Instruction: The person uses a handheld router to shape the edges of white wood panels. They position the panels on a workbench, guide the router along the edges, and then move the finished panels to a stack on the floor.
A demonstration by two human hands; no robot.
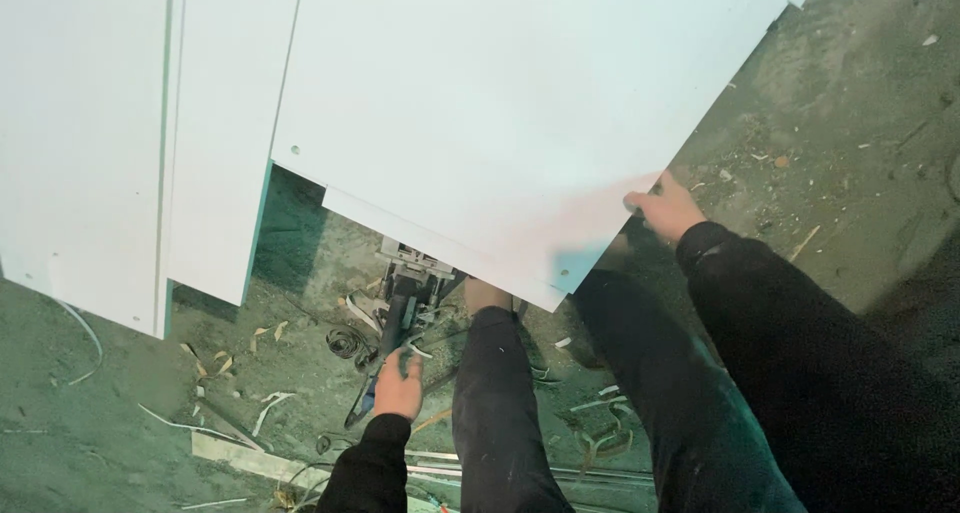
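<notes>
Head view, looking down at a rough grey concrete floor (850, 123) littered with debris.

Right hand (665, 211): fingers curled closed over the lower right edge of a large flat white laminated board panel (520, 103), thumb side on top. The panel lies directly ahead of and above the hand, filling the upper middle of the view. Its long axis runs diagonally, from the lower left near a notched corner up toward the upper right. Small drilled holes show near its lower left corner and near the lower tip, just left of the hand.

Left hand (398, 388): closed around the handle of a dark handheld power tool with a blue grip (385, 358). The tool lies on the floor just ahead of the hand, long axis running away from the person and slightly right, its metal head (415, 263) tucked under the panel's lower edge.

Both arms in dark sleeves; dark-trousered legs (500, 413) between the two hands.

Further white upright board panels (110, 133) stand at the left, their lower edges on the floor, well apart from both hands.

Floor around the tool: pale curled wood shavings and strips (270, 403), a coil of dark cable (345, 343), a thin white cord (85, 333) toward the left edge. No containers seen.
</notes>
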